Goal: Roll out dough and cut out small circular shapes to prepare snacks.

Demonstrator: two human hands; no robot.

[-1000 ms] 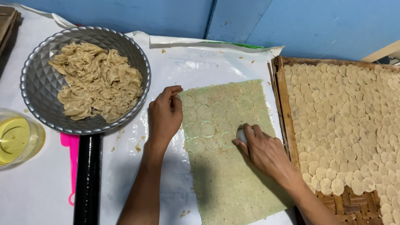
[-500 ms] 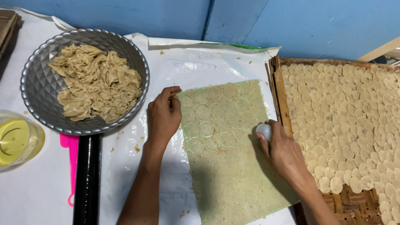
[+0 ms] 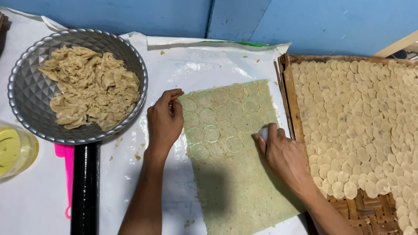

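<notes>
A thin, pale green sheet of rolled dough (image 3: 237, 174) is spread flat at the centre of the white-covered surface (image 3: 183, 65), its upper part marked with rows of pressed circles. The left hand (image 3: 164, 122) is laid on the sheet's left edge, at about 9 o'clock from the sheet's middle, with the fingers curled loosely and nothing gripped; only the dough edge is touched. The right hand (image 3: 283, 152) is pressed down near the sheet's right edge, at about 3 o'clock, and is closed over a small round white cutter (image 3: 263, 132), of which only the top is seen between thumb and fingers.

A grey faceted metal bowl (image 3: 26, 91) is seen at 10 o'clock, filled with crumpled beige dough scraps (image 3: 89, 87). Just below it, at 8 o'clock, a black rolling pin (image 3: 85, 187) is laid over a pink scraper (image 3: 64, 154). A clear glass of yellow liquid (image 3: 15, 150) is cut off by the left border. At 3 o'clock, just beside the sheet, a woven bamboo tray (image 3: 365, 211) is covered with overlapping pale cut rounds (image 3: 361, 113).
</notes>
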